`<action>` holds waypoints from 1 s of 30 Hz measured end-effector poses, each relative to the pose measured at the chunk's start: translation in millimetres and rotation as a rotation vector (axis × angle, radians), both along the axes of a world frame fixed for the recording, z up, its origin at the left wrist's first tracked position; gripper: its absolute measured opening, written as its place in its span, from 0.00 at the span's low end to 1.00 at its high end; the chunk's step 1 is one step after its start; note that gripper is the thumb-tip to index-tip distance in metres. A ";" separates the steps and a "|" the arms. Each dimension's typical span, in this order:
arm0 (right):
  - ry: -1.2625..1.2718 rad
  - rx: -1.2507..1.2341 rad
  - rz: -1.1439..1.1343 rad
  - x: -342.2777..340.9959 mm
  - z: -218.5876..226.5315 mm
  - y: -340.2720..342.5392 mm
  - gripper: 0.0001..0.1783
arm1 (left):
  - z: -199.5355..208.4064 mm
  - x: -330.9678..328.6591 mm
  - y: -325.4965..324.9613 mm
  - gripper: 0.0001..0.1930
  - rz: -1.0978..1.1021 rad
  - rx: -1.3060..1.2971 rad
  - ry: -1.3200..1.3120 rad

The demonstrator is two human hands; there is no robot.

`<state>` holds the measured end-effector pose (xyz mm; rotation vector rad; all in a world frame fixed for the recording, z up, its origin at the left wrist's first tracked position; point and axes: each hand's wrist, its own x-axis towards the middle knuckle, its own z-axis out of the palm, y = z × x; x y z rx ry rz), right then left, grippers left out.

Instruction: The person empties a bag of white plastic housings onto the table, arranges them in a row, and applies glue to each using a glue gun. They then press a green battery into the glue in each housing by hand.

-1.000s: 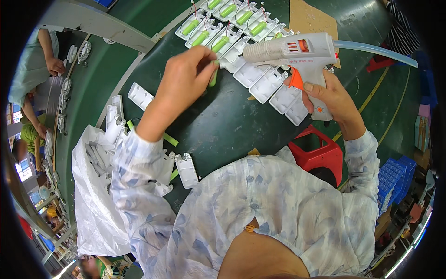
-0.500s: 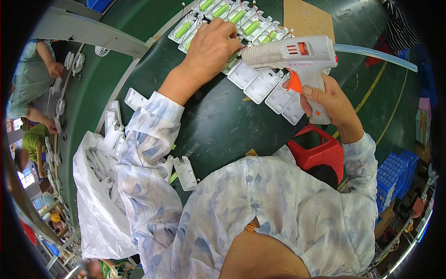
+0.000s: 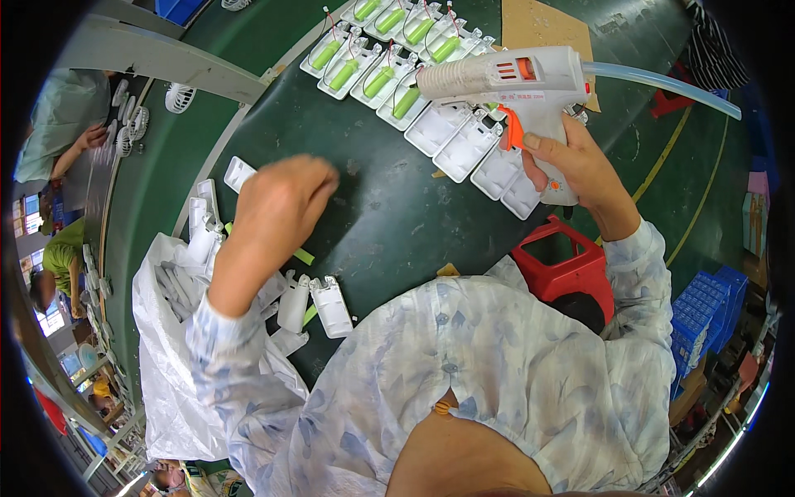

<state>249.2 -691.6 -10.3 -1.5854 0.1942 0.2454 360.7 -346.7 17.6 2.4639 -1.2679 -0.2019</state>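
My right hand [image 3: 571,161] is wrapped round the grip of a white hot glue gun [image 3: 538,74] with an orange trigger. A bluish glue stick [image 3: 662,80] sticks out of its back, and its front end lies over the rows of white plastic housings. Several housings hold a green battery [image 3: 405,103] with thin wires. The nearer white housings [image 3: 465,151] have no battery in them. My left hand [image 3: 281,211] is over the left part of the table, blurred, its fingers bent and partly hidden. Beside it lie a green battery [image 3: 304,257] and loose white housing parts [image 3: 331,306].
A white plastic bag [image 3: 178,389] of white parts stands at the left. Brown cardboard [image 3: 542,29] lies at the table's far side. A red stool [image 3: 563,269] and blue crates [image 3: 704,319] are at the right. Co-workers [image 3: 62,124] handle white fans along the left.
My left hand has come away from the battery housings, back and left toward the loose parts. The glue gun has moved slightly up and left in my right hand.
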 end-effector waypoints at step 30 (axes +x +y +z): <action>0.056 0.039 0.018 -29.2 9.6 -8.7 0.22 | -67.6 -27.7 7.6 0.09 0.208 -0.357 0.238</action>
